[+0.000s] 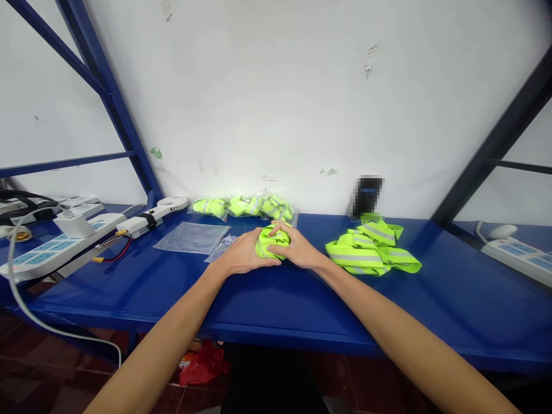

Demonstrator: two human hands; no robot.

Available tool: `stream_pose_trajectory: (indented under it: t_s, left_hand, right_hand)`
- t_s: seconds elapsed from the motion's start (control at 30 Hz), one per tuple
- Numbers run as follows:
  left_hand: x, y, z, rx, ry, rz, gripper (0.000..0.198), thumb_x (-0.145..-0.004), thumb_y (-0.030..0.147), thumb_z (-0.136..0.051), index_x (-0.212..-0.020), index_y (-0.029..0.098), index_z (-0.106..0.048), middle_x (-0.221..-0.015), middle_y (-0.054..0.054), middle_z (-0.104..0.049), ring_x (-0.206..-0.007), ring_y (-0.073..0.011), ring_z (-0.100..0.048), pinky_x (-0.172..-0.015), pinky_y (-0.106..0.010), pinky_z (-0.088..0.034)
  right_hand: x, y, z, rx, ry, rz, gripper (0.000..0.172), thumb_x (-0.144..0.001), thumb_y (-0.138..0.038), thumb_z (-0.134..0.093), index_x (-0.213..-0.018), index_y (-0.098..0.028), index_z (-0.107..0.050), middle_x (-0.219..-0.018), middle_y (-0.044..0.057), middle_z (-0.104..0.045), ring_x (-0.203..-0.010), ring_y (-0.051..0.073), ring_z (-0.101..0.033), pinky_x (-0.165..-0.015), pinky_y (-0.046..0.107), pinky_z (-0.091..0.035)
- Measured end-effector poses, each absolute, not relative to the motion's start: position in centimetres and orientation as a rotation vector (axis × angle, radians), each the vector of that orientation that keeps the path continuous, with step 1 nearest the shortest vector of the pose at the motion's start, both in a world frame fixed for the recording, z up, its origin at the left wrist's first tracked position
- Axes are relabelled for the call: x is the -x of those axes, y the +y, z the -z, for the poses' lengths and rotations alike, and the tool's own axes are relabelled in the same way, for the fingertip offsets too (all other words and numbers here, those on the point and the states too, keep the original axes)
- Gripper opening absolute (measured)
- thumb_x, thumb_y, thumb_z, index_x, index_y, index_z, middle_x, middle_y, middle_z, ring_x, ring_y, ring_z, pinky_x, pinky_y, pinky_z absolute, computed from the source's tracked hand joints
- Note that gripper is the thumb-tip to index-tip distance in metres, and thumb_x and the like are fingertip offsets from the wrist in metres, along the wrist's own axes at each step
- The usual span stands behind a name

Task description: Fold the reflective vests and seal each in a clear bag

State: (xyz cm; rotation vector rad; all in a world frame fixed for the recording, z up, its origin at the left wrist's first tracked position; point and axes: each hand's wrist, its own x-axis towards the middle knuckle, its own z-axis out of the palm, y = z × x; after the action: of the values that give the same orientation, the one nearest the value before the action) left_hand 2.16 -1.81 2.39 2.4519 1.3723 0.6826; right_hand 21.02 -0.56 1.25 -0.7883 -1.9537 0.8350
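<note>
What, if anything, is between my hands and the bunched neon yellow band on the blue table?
Nothing visible. Your left hand and right hand both press directly on the bunched neon yellow reflective fabric band, on the blue metal table. The crumpled clear plastic bag lies beside the left hand, not between.

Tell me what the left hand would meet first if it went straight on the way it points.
The left hand touches the bunched yellow fabric, so that comes first; beyond it, probably the right hand.
</note>
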Motion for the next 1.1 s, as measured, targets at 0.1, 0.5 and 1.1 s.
stream_pose_trajectory:
  t_s: [0.1,0.5,1.1]
  left_hand:
    - [-2.4,-2.0,-2.6,-2.480,1.350,-0.666,0.070,-0.063,0.068,-0.067,-0.114,0.022,-0.054,-0.104,-0.008,-0.064,-0.092,-0.0294,-0.062,-0.072,-0.036,-0.046]
    - [-3.3,-2.2,-2.7,-2.528,1.315,-0.711,0.053,-0.065,0.049,-0.073,-0.106,0.022,-0.053,-0.103,-0.005,-0.058,-0.093,-0.0266,-0.060,-0.072,-0.034,-0.046]
    - [-3.1,-1.3,-0.5,-2.635,1.300,-0.749,0.101,-0.055,0.072,-0.071,-0.133,0.018,-0.036,-0.128,-0.015,-0.051,-0.118,-0.0343,-0.051,-0.096,-0.049,-0.043]
  right_hand:
    - [-20.9,-0.9,-1.2,0.759,-2.027,-0.777,0.024,-0.074,-0.033,-0.068,-0.093,-0.021,-0.058,-0.126,0.008,-0.051,-0.132,0.027,-0.035,-0.107,0.044,-0.027]
    - [-19.8,-1.4,-0.8,0.677,-2.058,-0.638,0.009,-0.080,-0.030,-0.060,-0.081,-0.023,-0.055,-0.121,0.008,-0.053,-0.137,0.026,-0.026,-0.105,0.046,-0.031]
    - [-20.1,-0.7,0.0,0.934,-1.491,-1.148,0.073,-0.061,-0.020,-0.068,-0.130,-0.020,-0.044,-0.102,0.004,-0.061,-0.091,0.021,-0.060,-0.082,0.037,-0.051]
